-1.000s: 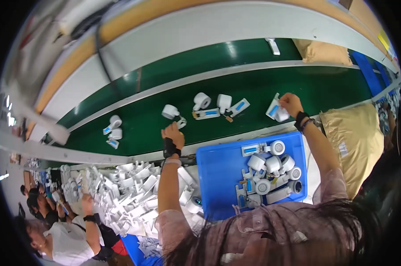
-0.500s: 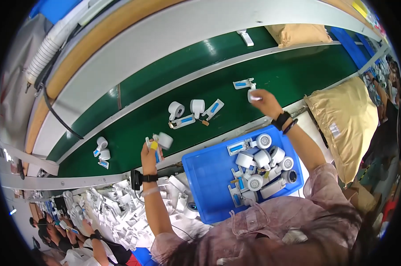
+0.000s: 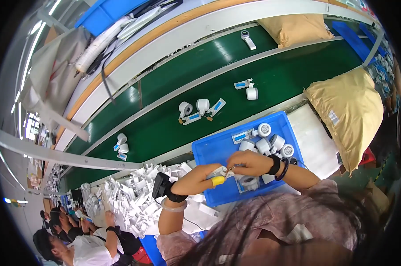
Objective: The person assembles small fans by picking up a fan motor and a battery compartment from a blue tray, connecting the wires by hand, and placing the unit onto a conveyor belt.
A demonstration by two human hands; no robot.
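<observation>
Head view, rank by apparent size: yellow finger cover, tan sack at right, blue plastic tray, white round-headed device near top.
1. Blue plastic tray (by outline; partly covered)
2. Tan creased sack at right
3. White round-headed device
4. Yellow finger cover

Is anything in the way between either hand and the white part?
Nothing visible: the left hand grips the white part directly, and the right hand meets it above the blue tray. It is partly hidden.
</observation>
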